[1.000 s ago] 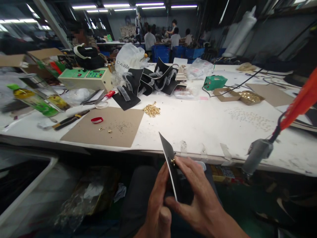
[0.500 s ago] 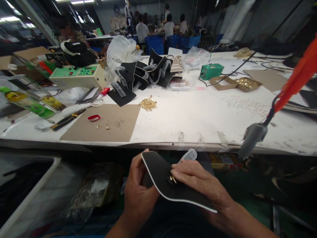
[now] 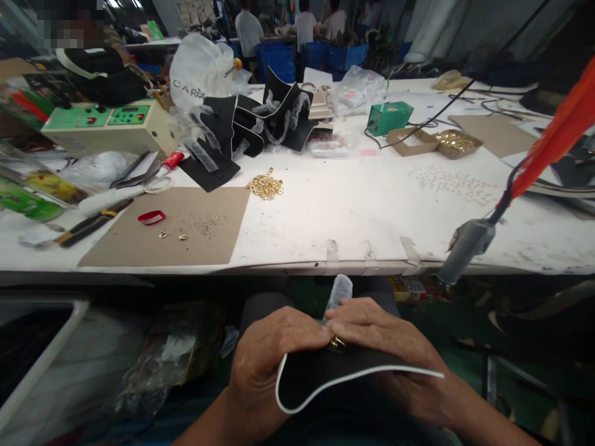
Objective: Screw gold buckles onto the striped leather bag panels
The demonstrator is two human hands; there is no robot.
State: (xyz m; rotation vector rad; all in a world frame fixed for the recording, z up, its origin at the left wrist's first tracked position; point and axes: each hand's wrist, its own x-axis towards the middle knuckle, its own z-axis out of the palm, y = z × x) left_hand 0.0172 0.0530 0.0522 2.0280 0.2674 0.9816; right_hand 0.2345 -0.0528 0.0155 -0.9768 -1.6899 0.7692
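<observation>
Left hand (image 3: 274, 350) has moved in from the black panel's (image 3: 313, 371) edge to its gold fitting (image 3: 337, 341), meeting right hand (image 3: 385, 337); both curled, gripping panel, just off table's (image 3: 316, 214) near edge. Underside fingers hidden. White bag (image 3: 198, 65), table's back left: "CAR", rest unclear. Bottle (image 3: 28, 199), table's left end: cut off, label illegible.

On my feed, the black panel (image 3: 332, 368) hides parts of the left hand (image 3: 276, 342) and the right hand (image 3: 385, 337) from me, and those hands cover some of the gold fitting (image 3: 338, 341), so I can't read its shape. The dark specks (image 3: 204, 224) on the cardboard (image 3: 116, 238) are too small for me to identify. My view's left edge crops a green-labelled bottle (image 3: 28, 201), its right edge an orange wrapping (image 3: 553, 137), its top edge a white-shirted person (image 3: 248, 31) far back.
</observation>
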